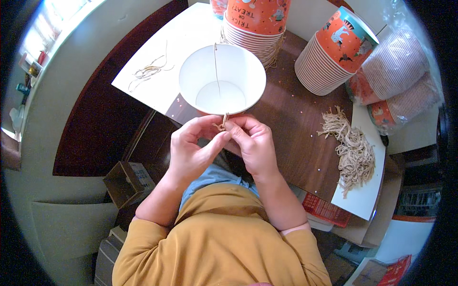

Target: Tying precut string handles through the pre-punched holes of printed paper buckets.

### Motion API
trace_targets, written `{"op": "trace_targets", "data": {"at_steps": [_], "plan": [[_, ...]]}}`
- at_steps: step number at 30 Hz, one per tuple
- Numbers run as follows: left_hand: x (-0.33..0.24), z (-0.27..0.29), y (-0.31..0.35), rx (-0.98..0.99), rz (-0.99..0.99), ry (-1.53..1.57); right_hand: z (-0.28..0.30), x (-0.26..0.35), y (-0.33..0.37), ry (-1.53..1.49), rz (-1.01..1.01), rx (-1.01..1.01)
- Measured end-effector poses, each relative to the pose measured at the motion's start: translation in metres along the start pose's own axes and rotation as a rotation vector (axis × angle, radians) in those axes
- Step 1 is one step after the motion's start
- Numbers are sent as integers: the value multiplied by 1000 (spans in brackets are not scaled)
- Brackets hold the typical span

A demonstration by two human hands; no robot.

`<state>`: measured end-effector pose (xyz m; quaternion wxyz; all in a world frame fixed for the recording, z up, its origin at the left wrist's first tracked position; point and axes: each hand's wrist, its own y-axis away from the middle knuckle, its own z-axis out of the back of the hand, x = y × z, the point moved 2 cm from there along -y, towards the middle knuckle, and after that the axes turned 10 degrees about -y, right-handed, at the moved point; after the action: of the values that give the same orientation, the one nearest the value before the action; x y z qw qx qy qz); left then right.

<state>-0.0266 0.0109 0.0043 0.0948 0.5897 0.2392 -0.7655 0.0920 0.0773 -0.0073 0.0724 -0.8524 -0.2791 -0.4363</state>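
A white-lined paper bucket (195, 78) stands at the near edge of the table, its open top toward me. A thin beige cord (217, 69) comes through the far rim and hangs down inside it. At the near rim, my left hand (188, 148) and my right hand (257, 145) meet, thumbs and fingertips pinched together. Between them is a short looped length of cord (224, 120), just outside the rim. Whether it is knotted is too small to tell.
Behind the bucket rises a stack of orange patterned paper buckets (255, 21), with another stack (329, 62) leaning to its right. Plastic-wrapped buckets (396, 71) lie far right. A heap of cords (355, 157) rests at the table's right; loose cords (149, 71) lie left.
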Motion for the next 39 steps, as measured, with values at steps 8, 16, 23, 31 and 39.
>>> {"op": "trace_targets", "data": {"at_steps": [8,16,23,31,39], "plan": [[-1,-5,-3,-73,-6,-72,14,-10,-4,144,103,-33],[-15,6,-6,20,106,-229,17,2,-5,269,123,15],[-4,10,-6,83,239,-42,10,10,-2,211,72,76],[-5,11,-4,117,204,-49,8,7,-3,205,118,-7],[-12,18,-2,164,225,-43,-2,27,18,1072,889,-3]]}}
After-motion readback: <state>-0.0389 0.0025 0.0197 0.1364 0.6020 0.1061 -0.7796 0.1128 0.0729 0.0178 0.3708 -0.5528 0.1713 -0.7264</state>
